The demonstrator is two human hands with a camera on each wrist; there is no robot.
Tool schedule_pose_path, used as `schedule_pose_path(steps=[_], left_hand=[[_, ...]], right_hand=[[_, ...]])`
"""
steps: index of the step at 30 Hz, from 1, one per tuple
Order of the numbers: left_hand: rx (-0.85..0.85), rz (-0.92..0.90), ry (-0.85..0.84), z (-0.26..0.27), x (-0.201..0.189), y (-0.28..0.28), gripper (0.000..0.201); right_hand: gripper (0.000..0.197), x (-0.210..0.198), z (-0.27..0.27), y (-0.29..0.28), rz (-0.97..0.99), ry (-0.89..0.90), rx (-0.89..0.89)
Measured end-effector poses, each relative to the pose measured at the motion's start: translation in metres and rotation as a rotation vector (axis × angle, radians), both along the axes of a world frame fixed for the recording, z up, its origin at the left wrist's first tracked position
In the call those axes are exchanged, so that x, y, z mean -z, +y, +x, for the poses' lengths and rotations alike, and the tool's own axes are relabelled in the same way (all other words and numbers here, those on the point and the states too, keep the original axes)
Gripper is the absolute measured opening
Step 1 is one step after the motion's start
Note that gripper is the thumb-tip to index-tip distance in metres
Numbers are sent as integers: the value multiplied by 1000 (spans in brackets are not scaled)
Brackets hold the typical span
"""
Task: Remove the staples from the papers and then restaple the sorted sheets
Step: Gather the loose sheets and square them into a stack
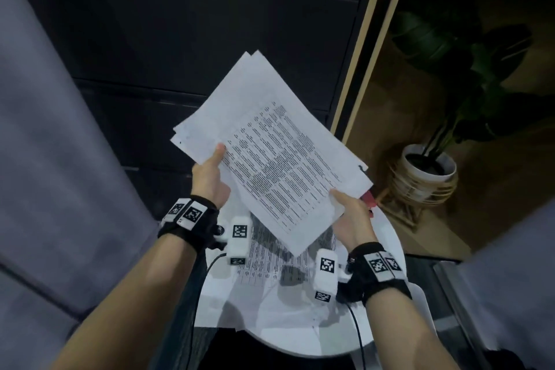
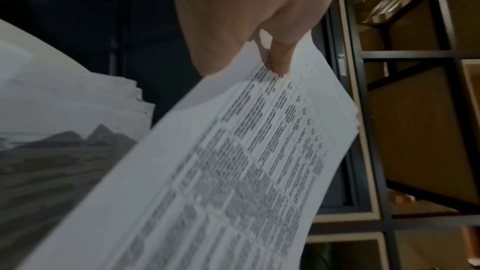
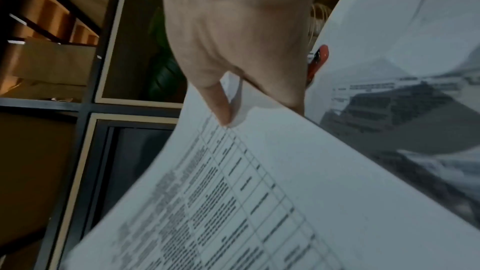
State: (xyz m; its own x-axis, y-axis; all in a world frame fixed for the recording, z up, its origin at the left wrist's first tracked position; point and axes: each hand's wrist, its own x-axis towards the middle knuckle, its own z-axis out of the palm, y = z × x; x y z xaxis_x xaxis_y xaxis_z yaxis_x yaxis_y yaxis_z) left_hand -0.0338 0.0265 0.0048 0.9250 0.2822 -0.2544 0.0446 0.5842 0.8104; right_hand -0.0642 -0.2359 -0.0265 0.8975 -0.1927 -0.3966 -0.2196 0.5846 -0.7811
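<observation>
A stack of printed sheets [image 1: 270, 153] with tables of text is held up in the air above a small round white table [image 1: 393, 237]. My left hand [image 1: 210, 177] grips the stack's left edge, thumb on top [image 2: 279, 61]. My right hand [image 1: 351, 213] grips the lower right corner, thumb on the top sheet [image 3: 221, 108]. The sheets fan apart slightly at the far corner. A red object [image 1: 368, 199], perhaps a stapler or staple remover, shows just past the right hand [image 3: 318, 61]. More printed sheets [image 1: 264, 255] lie on the table under the stack.
A dark cabinet [image 1: 195, 39] stands behind the table. To the right is a shelf unit with a potted plant [image 1: 429, 165] in a white pot on the floor. Grey upholstery [image 1: 45, 159] borders the left side.
</observation>
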Motion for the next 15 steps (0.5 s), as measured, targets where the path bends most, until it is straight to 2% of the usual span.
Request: schedule_pose_path(steps=[1, 4, 7, 9, 10, 12, 15], left_hand=[[34, -25, -1, 5, 12, 8, 78], [110, -66, 1, -2, 18, 23, 48], [176, 260, -14, -3, 22, 29, 24], [222, 506, -33, -6, 25, 25, 23], [221, 574, -40, -8, 26, 22, 25], [184, 580, -69, -10, 28, 20, 26], [97, 460, -125, -10, 26, 26, 24]], right_hand=[[43, 0, -2, -3, -41, -1, 1], [37, -5, -4, -19, -229, -61, 71], [33, -12, -6, -28, -369, -130, 117], [28, -12, -7, -28, -462, -169, 91], [26, -12, -7, -27, -503, -182, 74], [24, -10, -8, -25, -558, -208, 48], [23, -14, -9, -26, -559, -249, 37]])
